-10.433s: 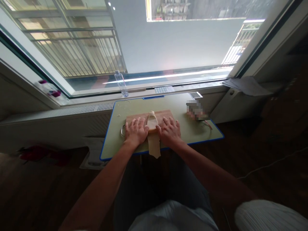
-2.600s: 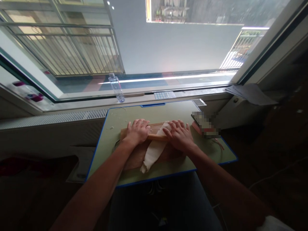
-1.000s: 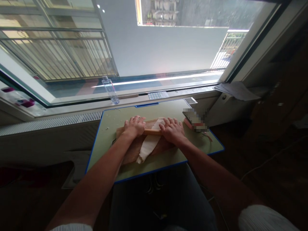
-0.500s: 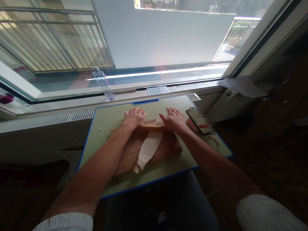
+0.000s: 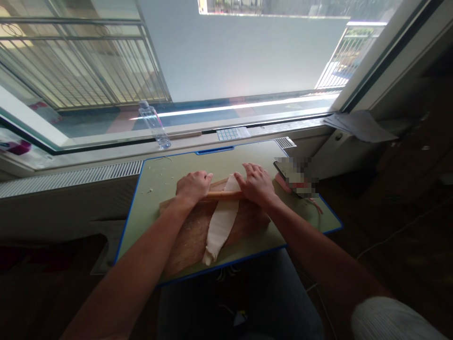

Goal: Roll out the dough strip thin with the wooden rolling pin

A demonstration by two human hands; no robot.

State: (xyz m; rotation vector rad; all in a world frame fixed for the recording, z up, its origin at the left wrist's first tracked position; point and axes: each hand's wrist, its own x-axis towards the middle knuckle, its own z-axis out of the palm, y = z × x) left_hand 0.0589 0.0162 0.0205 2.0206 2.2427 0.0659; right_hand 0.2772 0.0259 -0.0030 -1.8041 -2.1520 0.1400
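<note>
A wooden rolling pin [image 5: 223, 195] lies crosswise over a long, flat strip of pale dough [image 5: 222, 222]. Under the dough is a brown wooden cutting board [image 5: 191, 241], set at a slant. My left hand [image 5: 194, 185] is closed over the pin's left end, fingers curled. On the pin's right end presses my right hand [image 5: 258, 184], its thumb along the pin and its fingers bent forward over it. Both palms hide the pin's ends. The dough's near end is narrow and crumpled; its far end reaches just past the pin.
The green folding table [image 5: 141, 226] has a blue rim and a few dough crumbs at its left. A phone [image 5: 292, 177], partly blurred, stands at the right. Behind, a clear plastic bottle [image 5: 155, 125] and papers [image 5: 357, 126] sit along the window sill.
Both hands and the rolling pin have come slightly nearer to me along the dough. My left fingers are curled more than before. The board and dough have shifted a little toward me.
</note>
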